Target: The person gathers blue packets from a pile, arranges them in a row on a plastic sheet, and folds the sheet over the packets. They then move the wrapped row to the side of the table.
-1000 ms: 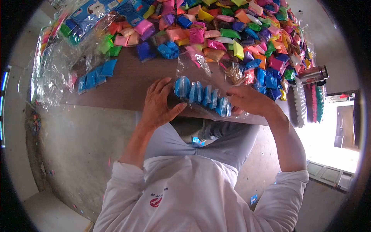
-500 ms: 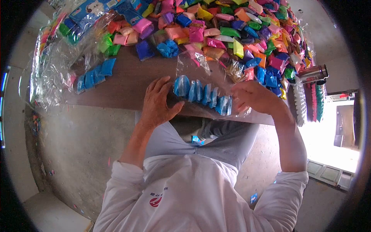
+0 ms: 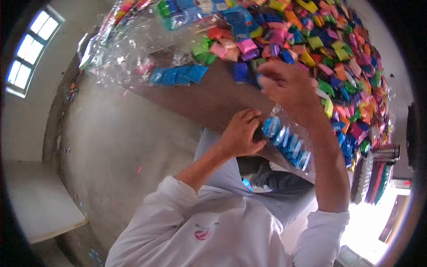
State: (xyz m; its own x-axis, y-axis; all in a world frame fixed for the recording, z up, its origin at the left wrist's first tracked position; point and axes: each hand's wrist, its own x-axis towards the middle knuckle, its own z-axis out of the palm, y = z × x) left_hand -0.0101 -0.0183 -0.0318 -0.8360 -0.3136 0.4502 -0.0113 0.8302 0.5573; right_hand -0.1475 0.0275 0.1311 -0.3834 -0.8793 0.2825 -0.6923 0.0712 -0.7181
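Note:
A row of small blue packets (image 3: 287, 141) in clear film stands on edge near the table's front edge. Beside its left end rests my left hand (image 3: 242, 134), thumb and fingers apart, holding nothing. My right hand (image 3: 291, 89) is stretched over the near edge of the pile of colourful packets (image 3: 329, 60), slightly blurred, with a gap between thumb and forefinger. A bit of blue shows at its fingertips, mostly hidden by the hand. A dark blue packet (image 3: 240, 72) lies just left of it.
Crumpled clear plastic film (image 3: 129, 53) covers the table's left end. Next to it lies a flat strip of blue packets (image 3: 179, 75). A metallic cylinder (image 3: 386, 153) and ridged strips (image 3: 364, 180) are at the right end. The brown table (image 3: 195, 100) ends close to my lap.
My right hand has left the right end of the blue row and moved up and left to the pile. My left hand stays by the row. The view has turned left.

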